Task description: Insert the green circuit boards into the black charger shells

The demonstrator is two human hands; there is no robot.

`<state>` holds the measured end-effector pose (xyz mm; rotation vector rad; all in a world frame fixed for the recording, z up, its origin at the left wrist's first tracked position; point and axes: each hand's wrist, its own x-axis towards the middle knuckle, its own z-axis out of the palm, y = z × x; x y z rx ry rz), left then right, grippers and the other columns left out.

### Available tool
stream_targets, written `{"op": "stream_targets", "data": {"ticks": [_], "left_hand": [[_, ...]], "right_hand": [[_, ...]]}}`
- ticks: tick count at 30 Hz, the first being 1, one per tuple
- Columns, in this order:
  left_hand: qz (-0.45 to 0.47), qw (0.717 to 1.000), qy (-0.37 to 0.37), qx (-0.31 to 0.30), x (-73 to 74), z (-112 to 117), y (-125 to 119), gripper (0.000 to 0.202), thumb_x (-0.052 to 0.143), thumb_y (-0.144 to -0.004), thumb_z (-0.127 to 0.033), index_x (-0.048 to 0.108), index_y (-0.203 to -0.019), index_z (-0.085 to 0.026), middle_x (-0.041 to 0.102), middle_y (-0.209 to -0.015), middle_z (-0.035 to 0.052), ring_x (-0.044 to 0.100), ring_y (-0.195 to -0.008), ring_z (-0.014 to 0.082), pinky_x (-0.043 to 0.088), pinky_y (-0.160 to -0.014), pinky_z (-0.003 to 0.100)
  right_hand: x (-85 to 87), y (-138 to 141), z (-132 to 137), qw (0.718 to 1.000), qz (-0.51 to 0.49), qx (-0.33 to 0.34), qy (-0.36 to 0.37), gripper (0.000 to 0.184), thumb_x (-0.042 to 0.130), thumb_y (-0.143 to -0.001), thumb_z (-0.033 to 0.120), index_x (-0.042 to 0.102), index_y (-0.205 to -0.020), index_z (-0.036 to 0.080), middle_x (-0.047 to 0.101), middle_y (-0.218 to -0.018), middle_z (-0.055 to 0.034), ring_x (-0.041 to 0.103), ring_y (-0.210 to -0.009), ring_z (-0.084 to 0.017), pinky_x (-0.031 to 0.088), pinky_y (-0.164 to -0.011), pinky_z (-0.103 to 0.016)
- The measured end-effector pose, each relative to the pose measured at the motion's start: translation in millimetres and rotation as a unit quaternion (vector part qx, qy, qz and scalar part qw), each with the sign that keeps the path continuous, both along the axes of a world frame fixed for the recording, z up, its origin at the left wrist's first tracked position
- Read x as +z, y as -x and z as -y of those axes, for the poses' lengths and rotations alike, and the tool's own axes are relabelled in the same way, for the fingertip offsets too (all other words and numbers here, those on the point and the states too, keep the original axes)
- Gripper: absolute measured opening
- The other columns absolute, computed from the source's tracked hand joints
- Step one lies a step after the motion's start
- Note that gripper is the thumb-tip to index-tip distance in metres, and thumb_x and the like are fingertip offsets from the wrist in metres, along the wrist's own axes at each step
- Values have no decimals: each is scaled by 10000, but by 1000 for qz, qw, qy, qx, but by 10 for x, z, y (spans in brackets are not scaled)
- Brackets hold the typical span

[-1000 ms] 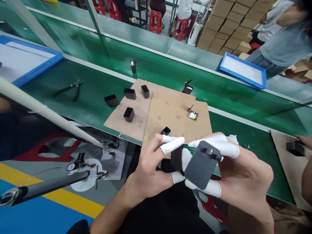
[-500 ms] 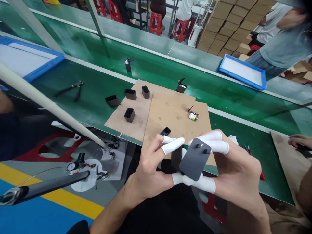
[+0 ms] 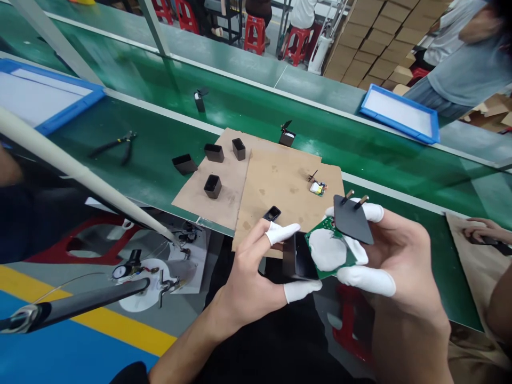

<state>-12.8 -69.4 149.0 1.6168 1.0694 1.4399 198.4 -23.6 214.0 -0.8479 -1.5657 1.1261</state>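
My left hand (image 3: 256, 272), with white finger cots, pinches a black plastic housing (image 3: 296, 257) between thumb and forefinger. My right hand (image 3: 394, 261) holds a green circuit board (image 3: 328, 250) with a white patch on it, its edge at the housing's mouth. Between the right fingertips sits a dark grey plug cover (image 3: 352, 220) with two metal prongs pointing up. Both hands hover over the near edge of a brown cardboard sheet (image 3: 286, 186).
Several empty black housings (image 3: 212, 186) lie on the cardboard. A small circuit board (image 3: 318, 188) lies mid-sheet. Pliers (image 3: 116, 145) rest on the green conveyor (image 3: 160, 133). Blue trays (image 3: 400, 116) stand left and right. Another person's hand (image 3: 478, 230) works at right. A white pole (image 3: 80, 173) crosses left.
My right hand has lifted the grey plug cover off the housing and tilted it up, exposing the green circuit board. Two parts on the conveyor have drifted left.
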Motion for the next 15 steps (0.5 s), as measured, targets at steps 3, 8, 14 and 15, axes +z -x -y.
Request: {"op": "stream_targets", "data": {"ticks": [3, 8, 14, 15], "left_hand": [[-6, 1000, -27, -2, 21, 4, 20, 772, 1027, -739, -356, 710, -1429, -213, 676, -1134, 81, 729, -1029, 231, 709, -863, 380], [-6, 998, -59, 0, 75, 5, 15, 787, 1031, -736, -319, 693, -1436, -196, 654, -1128, 65, 725, -985, 192, 700, -805, 316], [-22, 996, -82, 8, 86, 1, 7, 776, 1018, -755, -324, 681, -1441, -188, 649, -1094, 63, 704, -954, 184, 668, -743, 283], [-24, 996, -80, 8, 82, 1, 7, 773, 1015, -757, -317, 681, -1440, -181, 649, -1095, 68, 703, -960, 189, 666, -746, 287]], "right_hand": [[18, -18, 4, 1000, 8, 7, 1, 571, 1069, -637, 219, 827, -1152, 269, 820, -1024, -48, 781, -975, -288, 696, -913, -426], [44, -19, 30, 1000, 3, 9, -5, 601, 1068, -624, 170, 821, -1160, 287, 797, -1020, -23, 754, -938, -252, 682, -907, -391], [51, -31, 87, 1000, 14, 23, -8, 623, 1063, -639, 156, 804, -1193, 280, 771, -1057, -26, 737, -944, -248, 660, -874, -383], [46, -32, 96, 1000, 15, 18, -7, 630, 1066, -636, 163, 806, -1199, 276, 768, -1063, -29, 728, -944, -246, 654, -875, -387]]}}
